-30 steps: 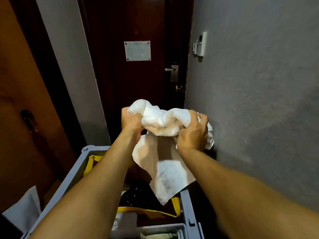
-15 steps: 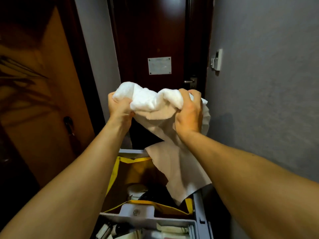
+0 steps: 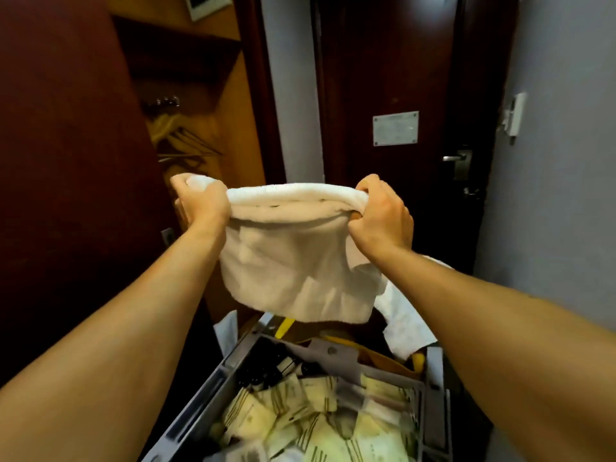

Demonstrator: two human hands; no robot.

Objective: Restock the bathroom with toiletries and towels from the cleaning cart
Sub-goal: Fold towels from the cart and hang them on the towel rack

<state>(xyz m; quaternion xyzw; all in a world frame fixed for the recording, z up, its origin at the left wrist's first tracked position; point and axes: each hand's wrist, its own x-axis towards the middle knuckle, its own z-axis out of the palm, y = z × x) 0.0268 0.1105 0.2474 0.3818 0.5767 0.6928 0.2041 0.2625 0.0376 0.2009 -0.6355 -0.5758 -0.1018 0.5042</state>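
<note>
Above the grey plastic cleaning cart point(image 3: 433, 411) with its pale toiletry packets point(image 3: 300, 425), left hand point(image 3: 201, 203) and right hand point(image 3: 380, 215) each grip an end of a white terry towel point(image 3: 293, 258), stretched between them.

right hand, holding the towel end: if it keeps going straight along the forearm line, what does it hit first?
Probably the dark door: the right hand, gripping the white towel, points forward and up-left at it. Nothing shows between, though depth is unclear.
</note>
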